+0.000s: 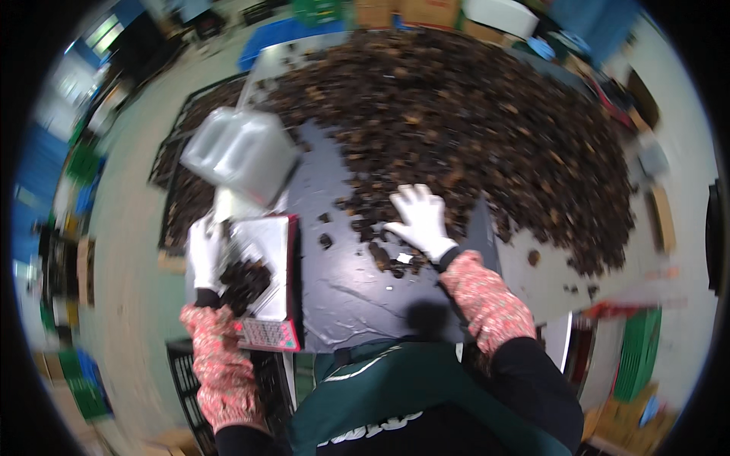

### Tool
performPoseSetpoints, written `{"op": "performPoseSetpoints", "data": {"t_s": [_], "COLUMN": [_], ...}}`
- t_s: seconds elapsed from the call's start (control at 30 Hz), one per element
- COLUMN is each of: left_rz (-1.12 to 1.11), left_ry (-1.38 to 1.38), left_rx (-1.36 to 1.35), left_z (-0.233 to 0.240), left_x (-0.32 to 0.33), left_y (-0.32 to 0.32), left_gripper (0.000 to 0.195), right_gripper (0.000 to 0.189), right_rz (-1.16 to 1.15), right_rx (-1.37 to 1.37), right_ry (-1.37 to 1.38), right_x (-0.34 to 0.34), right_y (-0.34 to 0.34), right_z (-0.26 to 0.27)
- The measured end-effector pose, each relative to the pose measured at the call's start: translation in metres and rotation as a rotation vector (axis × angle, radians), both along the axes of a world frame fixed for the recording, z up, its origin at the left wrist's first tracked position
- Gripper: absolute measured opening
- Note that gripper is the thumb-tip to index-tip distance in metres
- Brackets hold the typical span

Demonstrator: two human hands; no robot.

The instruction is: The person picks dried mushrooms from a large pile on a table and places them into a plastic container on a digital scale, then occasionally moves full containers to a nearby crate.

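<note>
My left hand (205,251), in a white glove, grips the left side of a clear plastic container (242,242). Dark brown dried pieces (246,285), possibly mushrooms, lie in its near part. Beneath the container is a red-edged digital scale (268,335) with a metal pan (278,285) and a keypad at its near end. My right hand (421,221), also white-gloved, is spread palm down at the near edge of a large heap of similar dark pieces (456,125). A small white scrap (404,258) lies just below that hand. Blur hides the left fingertips.
Beyond the scale stands a stack of clear plastic containers (242,151). A dark grey sheet (342,296) covers the table in front of me. Black trays (185,199) of dark pieces sit to the left. Green crates (637,353) and cardboard boxes (430,12) stand around the table.
</note>
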State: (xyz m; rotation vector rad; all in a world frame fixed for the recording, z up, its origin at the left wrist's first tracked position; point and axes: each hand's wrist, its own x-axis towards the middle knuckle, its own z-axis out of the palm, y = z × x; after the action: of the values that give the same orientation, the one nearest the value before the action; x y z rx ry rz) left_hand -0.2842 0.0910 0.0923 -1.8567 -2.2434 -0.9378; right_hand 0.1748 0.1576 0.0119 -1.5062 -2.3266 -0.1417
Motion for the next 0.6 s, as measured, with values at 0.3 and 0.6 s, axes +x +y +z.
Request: {"op": "performPoseSetpoints", "data": {"t_s": [0.3,0.6], "left_rz": [0.028,-0.135], "left_ry": [0.158,-0.229], "left_rx": [-0.151,-0.08], "left_z": [-0.011,0.013], "left_x": [0.012,0.034], "left_y": [0.025,-0.087], "left_gripper": [0.018,0.018], "right_gripper": [0.03,0.018], "right_rz": [0.148,-0.453], "right_rx": [-0.111,0.153], "right_ry": [0.281,0.894], "right_x": [0.026,0.127], "right_y": [-0.071,-0.044], "right_z": [-0.03,-0.026]}}
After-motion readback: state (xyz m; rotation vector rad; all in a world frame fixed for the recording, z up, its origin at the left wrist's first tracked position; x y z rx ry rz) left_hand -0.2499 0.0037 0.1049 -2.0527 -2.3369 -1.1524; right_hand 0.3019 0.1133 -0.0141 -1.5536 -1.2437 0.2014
